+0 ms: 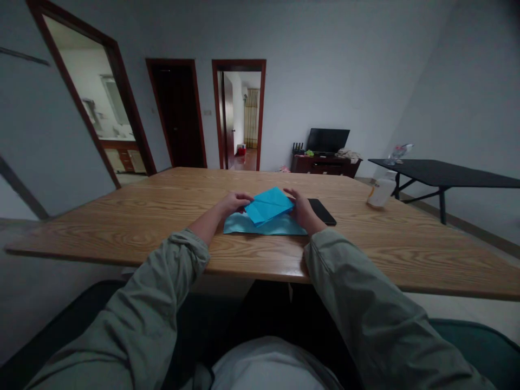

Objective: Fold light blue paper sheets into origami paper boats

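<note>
Two hands, left [233, 205], right [303, 210], clamped on folded blue paper [268, 206], wooden table edge [122, 250] near

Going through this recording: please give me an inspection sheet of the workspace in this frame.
Surface: wooden table, grain plainly visible.
Job's things: folded blue paper lying over a paler blue paper sheet.
Clutter: black phone beside the right hand; white bottle towards the table's far right.
Grippers: left hand and right hand touch opposite sides of the folded paper.
Cables: nothing seen.
Surroundings: black table to the right; TV on a cabinet ahead.
</note>
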Demonstrator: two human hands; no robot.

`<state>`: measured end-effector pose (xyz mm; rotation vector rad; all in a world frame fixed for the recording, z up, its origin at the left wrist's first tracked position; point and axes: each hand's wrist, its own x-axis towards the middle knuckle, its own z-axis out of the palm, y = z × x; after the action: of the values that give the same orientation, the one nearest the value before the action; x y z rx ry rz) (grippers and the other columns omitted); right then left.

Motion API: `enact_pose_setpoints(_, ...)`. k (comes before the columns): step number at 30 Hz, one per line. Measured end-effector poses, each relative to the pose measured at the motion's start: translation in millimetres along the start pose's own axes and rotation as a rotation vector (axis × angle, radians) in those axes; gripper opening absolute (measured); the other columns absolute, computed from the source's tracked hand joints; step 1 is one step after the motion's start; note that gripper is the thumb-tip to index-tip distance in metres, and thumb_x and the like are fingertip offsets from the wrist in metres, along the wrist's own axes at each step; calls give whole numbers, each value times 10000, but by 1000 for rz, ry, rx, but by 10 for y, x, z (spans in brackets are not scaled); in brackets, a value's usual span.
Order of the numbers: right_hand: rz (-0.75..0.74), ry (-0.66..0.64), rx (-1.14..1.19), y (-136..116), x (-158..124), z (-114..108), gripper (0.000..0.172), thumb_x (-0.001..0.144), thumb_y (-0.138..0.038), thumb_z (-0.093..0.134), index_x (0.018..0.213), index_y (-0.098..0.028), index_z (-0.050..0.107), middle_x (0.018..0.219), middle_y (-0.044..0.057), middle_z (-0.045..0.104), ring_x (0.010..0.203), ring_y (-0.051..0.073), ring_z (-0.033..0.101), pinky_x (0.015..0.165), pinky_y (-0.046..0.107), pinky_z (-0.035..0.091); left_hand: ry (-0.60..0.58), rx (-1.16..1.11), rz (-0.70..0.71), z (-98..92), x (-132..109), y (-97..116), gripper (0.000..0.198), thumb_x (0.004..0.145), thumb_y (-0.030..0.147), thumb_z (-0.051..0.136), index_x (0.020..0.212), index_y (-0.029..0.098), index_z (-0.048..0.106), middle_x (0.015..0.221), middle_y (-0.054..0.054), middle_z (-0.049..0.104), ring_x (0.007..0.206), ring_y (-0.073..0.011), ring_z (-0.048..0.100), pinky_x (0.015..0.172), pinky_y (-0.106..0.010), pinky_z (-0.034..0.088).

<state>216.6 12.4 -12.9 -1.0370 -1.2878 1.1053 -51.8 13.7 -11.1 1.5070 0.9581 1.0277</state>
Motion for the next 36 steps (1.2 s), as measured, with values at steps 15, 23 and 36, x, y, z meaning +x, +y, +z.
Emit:
enact_pose_setpoints(15, 36, 88, 32, -25, -85, 61, 144, 800, -278, 665, 905, -186, 633, 696, -19, 591, 588, 93, 540, 525, 188, 467, -134, 116, -68, -34, -5, -62, 802, 754, 400, 767, 1447, 182, 425, 688, -18, 687, 453, -111, 588, 468, -209, 447)
enact_pose_setpoints(23, -47, 174, 91, 10, -42, 28, 320, 721, -428, 730, 907, -186, 632, 691, -36, 598, 615, 110, 550, 579, 238, 498, -124, 258, -49, -39, -22, -46, 466, 670, 570, 777, 857, 151, 695, 492, 46, 462, 392, -60, 377, 383, -188, 263)
enact_pose_setpoints(36, -67, 126, 9, -33, -108, 81, 430, 683, -516, 736, 943, -186, 646, 712, -31, 604, 623, 106, 523, 537, 215, 438, -321, 259, -136, 42, -124, 66, 438, 587, 534, 840, 689, 157, 642, 486, 53, 380, 408, -58, 327, 387, -202, 228)
